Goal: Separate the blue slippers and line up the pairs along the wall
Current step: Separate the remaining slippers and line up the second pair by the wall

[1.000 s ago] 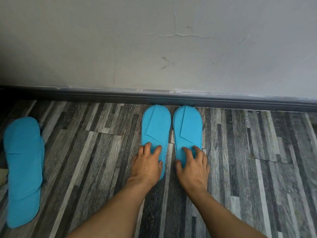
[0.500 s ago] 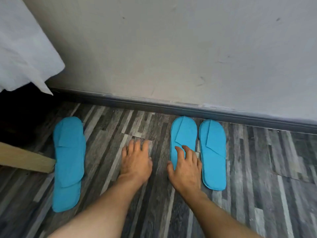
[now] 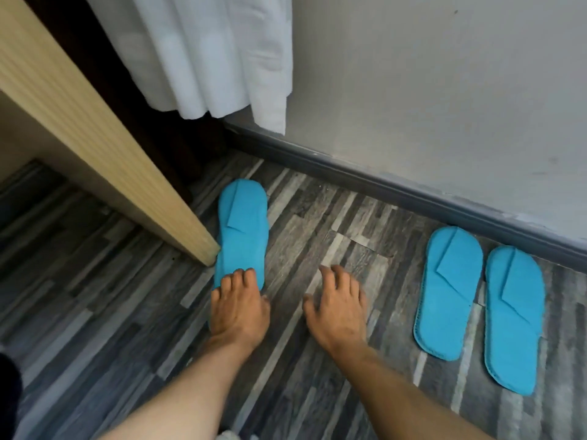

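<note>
A stack of blue slippers (image 3: 243,230) lies on the floor at the left, its toe end pointing to the wall and its side touching a wooden corner. My left hand (image 3: 238,309) rests flat on its heel end, fingers spread on top, and hides the heel. My right hand (image 3: 338,309) hovers open over bare floor to the right, holding nothing. A separated pair stands side by side against the skirting board: one blue slipper (image 3: 451,290) and a second blue slipper (image 3: 511,319), both well right of my right hand.
A light wooden furniture panel (image 3: 95,122) runs diagonally at the left and ends at the stack. White cloth (image 3: 216,52) hangs above the corner. A dark skirting board (image 3: 413,192) runs under the grey wall (image 3: 444,90). Striped grey floor (image 3: 317,223) lies between stack and pair.
The view swung left. Both hands left the placed pair and moved left; my left hand now lies on the stack and my right hand is over bare floor.
</note>
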